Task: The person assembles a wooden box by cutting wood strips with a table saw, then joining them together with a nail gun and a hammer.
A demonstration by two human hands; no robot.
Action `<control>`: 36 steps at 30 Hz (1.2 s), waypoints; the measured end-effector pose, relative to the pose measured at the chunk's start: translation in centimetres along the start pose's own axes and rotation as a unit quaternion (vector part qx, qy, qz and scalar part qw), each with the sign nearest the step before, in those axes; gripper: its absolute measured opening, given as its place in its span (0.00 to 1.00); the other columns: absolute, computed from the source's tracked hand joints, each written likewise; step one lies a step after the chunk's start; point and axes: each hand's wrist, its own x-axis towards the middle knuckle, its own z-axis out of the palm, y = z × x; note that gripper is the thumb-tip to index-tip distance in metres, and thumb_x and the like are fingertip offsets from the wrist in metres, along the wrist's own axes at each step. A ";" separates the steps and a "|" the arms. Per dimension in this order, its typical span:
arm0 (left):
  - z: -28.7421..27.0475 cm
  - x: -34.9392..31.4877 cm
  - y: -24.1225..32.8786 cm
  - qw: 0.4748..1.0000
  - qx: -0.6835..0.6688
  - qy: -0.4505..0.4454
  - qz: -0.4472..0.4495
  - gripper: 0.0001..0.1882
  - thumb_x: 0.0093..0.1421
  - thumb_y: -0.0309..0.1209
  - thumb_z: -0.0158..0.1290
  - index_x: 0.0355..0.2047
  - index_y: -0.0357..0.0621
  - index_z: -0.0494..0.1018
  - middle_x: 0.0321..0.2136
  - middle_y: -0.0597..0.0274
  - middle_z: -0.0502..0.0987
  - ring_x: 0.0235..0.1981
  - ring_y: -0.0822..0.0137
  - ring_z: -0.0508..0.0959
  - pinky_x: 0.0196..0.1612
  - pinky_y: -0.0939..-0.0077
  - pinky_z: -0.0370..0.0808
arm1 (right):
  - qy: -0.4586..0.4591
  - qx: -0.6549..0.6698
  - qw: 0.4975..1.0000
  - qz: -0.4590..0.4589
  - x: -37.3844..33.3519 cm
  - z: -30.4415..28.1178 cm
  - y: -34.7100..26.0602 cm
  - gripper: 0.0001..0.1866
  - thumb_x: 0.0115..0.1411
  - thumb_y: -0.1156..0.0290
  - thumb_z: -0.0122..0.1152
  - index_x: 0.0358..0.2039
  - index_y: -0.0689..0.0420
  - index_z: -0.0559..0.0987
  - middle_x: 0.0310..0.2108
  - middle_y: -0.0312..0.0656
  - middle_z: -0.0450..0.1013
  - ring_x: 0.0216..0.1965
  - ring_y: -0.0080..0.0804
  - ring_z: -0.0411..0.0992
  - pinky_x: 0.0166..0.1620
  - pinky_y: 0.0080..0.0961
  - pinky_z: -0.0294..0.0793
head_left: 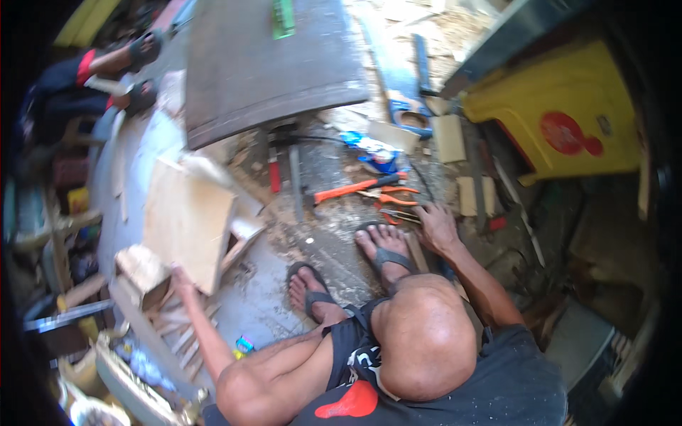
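Observation:
My left hand (185,281) is at the lower left corner of a light wooden box (186,216) with a flat plywood face, its fingers closed at the edge and partly hidden. Beside that corner sits a rough wood block (142,267). On the floor ahead of my right foot, my right hand (439,227) reaches down with fingers apart, close to orange-handled pliers (400,216). Whether the fingertips touch them is unclear. Another pair of orange-handled pliers (394,196) lies just beyond, alongside an orange-handled hammer (341,190).
A dark wooden table (273,71) stands ahead, with a green object (283,18) on it. A blue handsaw (408,113), a blue-white packet (373,153) and wood offcuts (449,138) lie right of it. A yellow plastic stool (561,113) is at right. Another person's feet (144,71) show far left.

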 end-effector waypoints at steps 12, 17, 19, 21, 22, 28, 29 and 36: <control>4.2 -10.5 7.1 0.859 0.396 0.225 0.235 0.37 0.65 0.48 0.58 0.63 0.30 0.65 0.59 0.35 0.69 0.60 0.40 0.70 0.66 0.50 0.64 | 0.059 0.220 0.973 0.019 0.9 -2.8 -0.9 0.15 0.64 0.76 0.58 0.51 0.57 0.76 0.39 0.58 0.76 0.43 0.60 0.77 0.44 0.48 0.75; 15.1 -10.0 16.0 0.805 0.495 -0.020 0.326 0.44 0.59 0.55 0.63 0.69 0.47 0.62 0.67 0.38 0.59 0.70 0.41 0.56 0.69 0.37 0.53 | -0.003 0.264 0.962 0.064 5.4 -4.4 -6.4 0.14 0.72 0.68 0.52 0.56 0.54 0.74 0.39 0.59 0.78 0.41 0.62 0.78 0.41 0.49 0.76; 16.0 -9.6 18.5 0.778 0.554 -0.065 0.290 0.45 0.58 0.59 0.61 0.70 0.54 0.63 0.70 0.40 0.56 0.73 0.41 0.51 0.70 0.32 0.48 | -0.032 0.275 0.960 0.032 7.6 -3.2 -8.6 0.14 0.72 0.66 0.52 0.55 0.54 0.74 0.35 0.58 0.78 0.39 0.62 0.78 0.38 0.50 0.76; 15.6 -6.1 18.2 0.783 0.515 -0.099 0.334 0.45 0.58 0.62 0.59 0.70 0.58 0.63 0.71 0.43 0.55 0.75 0.41 0.47 0.71 0.29 0.44 | -0.059 0.272 0.960 0.011 9.9 -2.8 -11.7 0.12 0.72 0.64 0.52 0.52 0.54 0.73 0.31 0.59 0.77 0.36 0.62 0.78 0.36 0.53 0.75; 14.9 -4.7 18.2 0.785 0.497 -0.113 0.351 0.44 0.58 0.63 0.58 0.70 0.60 0.63 0.72 0.45 0.55 0.75 0.41 0.46 0.71 0.28 0.42 | -0.076 0.272 0.959 -0.004 10.8 -2.6 -13.7 0.12 0.72 0.63 0.52 0.50 0.55 0.73 0.29 0.59 0.77 0.34 0.62 0.78 0.35 0.54 0.74; 16.8 -2.0 20.4 0.748 0.539 -0.223 0.316 0.40 0.57 0.60 0.59 0.61 0.47 0.70 0.68 0.47 0.61 0.73 0.40 0.52 0.72 0.32 0.43 | -0.119 0.292 0.945 -0.083 14.8 -1.2 -20.5 0.13 0.74 0.59 0.48 0.43 0.57 0.69 0.21 0.60 0.74 0.27 0.69 0.75 0.32 0.61 0.72; 17.0 -2.1 20.3 0.740 0.537 -0.248 0.321 0.39 0.57 0.59 0.60 0.59 0.44 0.71 0.66 0.46 0.63 0.73 0.40 0.53 0.72 0.33 0.43 | -0.114 0.291 0.947 -0.074 15.2 -0.8 -21.3 0.13 0.74 0.59 0.48 0.43 0.57 0.69 0.20 0.60 0.73 0.27 0.69 0.75 0.32 0.61 0.71; 15.7 -6.3 15.9 0.779 0.402 -0.192 0.441 0.32 0.52 0.37 0.68 0.55 0.41 0.69 0.58 0.44 0.68 0.68 0.39 0.61 0.71 0.38 0.51 | -0.179 0.339 0.917 -0.108 16.3 1.3 -26.5 0.12 0.72 0.66 0.47 0.48 0.62 0.66 0.31 0.66 0.76 0.34 0.70 0.76 0.36 0.62 0.73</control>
